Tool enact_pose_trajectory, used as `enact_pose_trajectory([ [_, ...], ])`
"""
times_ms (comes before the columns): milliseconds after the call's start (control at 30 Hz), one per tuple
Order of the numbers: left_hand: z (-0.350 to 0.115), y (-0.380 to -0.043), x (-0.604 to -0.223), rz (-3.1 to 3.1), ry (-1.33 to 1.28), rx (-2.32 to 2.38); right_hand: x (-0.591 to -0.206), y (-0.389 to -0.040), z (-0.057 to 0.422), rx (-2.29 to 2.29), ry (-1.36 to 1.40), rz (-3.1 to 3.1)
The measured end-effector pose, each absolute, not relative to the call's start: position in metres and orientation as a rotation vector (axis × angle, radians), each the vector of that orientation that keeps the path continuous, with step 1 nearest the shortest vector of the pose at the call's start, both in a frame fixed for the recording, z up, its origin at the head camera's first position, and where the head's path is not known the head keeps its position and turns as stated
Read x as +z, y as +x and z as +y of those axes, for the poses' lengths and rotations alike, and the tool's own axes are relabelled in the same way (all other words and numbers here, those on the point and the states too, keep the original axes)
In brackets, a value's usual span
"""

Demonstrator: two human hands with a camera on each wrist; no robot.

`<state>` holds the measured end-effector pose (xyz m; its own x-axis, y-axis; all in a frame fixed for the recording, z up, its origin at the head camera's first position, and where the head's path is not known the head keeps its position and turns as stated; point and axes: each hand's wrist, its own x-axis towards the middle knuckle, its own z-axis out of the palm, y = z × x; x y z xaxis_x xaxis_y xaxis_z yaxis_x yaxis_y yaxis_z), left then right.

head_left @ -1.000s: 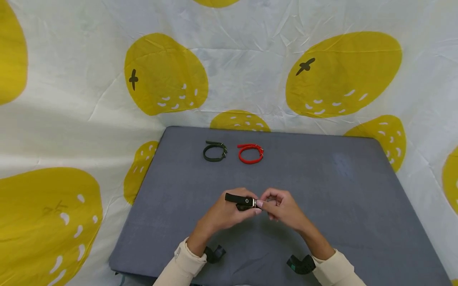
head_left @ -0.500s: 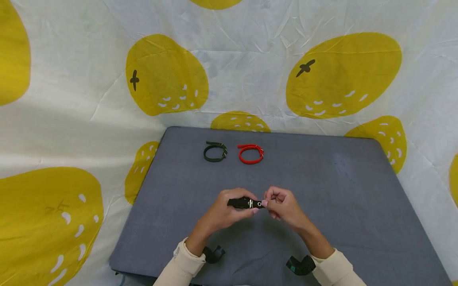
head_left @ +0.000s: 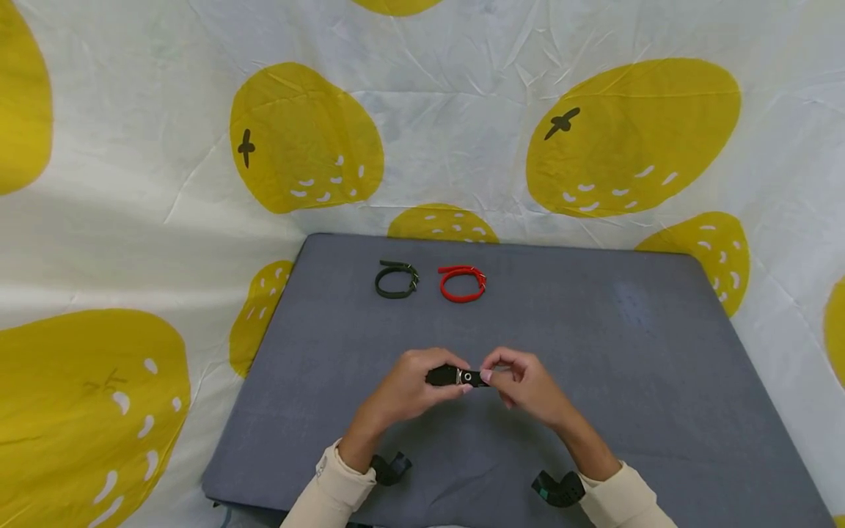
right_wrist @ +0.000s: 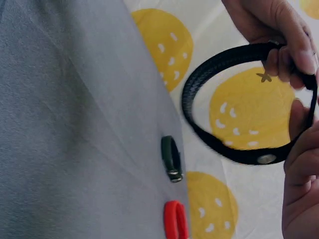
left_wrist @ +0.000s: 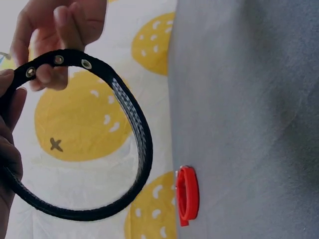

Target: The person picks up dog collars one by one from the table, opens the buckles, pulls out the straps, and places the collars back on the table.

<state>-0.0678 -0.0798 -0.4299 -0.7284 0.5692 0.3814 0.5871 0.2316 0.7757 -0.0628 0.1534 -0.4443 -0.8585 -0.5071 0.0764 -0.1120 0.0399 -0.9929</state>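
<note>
Both hands hold a black collar [head_left: 441, 375] with metal eyelets above the front half of the table. My left hand [head_left: 412, 385] grips it at the buckle side, fingers and thumb on either edge of the band. With thumb and fingers, my right hand [head_left: 524, 385] pinches the strap just right of the metal buckle [head_left: 460, 376], where one eyelet shows. In the left wrist view the collar [left_wrist: 144, 149] forms a wide loop with several eyelets along its upper stretch. The right wrist view shows the same loop hanging between both hands, its buckle mostly hidden by fingers.
A dark green collar [head_left: 394, 295] and a red collar [head_left: 462, 298] lie side by side near the back edge of the grey table [head_left: 594, 330]. Behind stands a white cloth [head_left: 455, 147] printed with yellow fruit. Black wrist devices [head_left: 557, 489] hang below the sleeves.
The strap end that stuck out leftward over my left hand is no longer seen there. An eyelet now shows right of the buckle, beside my right fingertips. The other collars have not moved.
</note>
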Motion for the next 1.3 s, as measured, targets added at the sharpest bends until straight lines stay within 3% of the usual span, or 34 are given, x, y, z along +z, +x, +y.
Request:
enact_pose_trajectory([
  [633,-0.0735,-0.0672,-0.4313,-2.452,-1.175,-1.531,-0.4394,-0.0636,0.1490,-1.945,-0.562,2.049],
  [967,-0.0770,-0.0684,-0.4283,-2.488,-1.104,-1.567,-0.4387,-0.0664,0.1504,-2.140,-0.671,1.902],
  [1300,-0.0791,-0.0668,-0.4276,-2.501,-1.121,-1.513,-0.4435,-0.0648,0.1451,-1.935,-0.759,2.160],
])
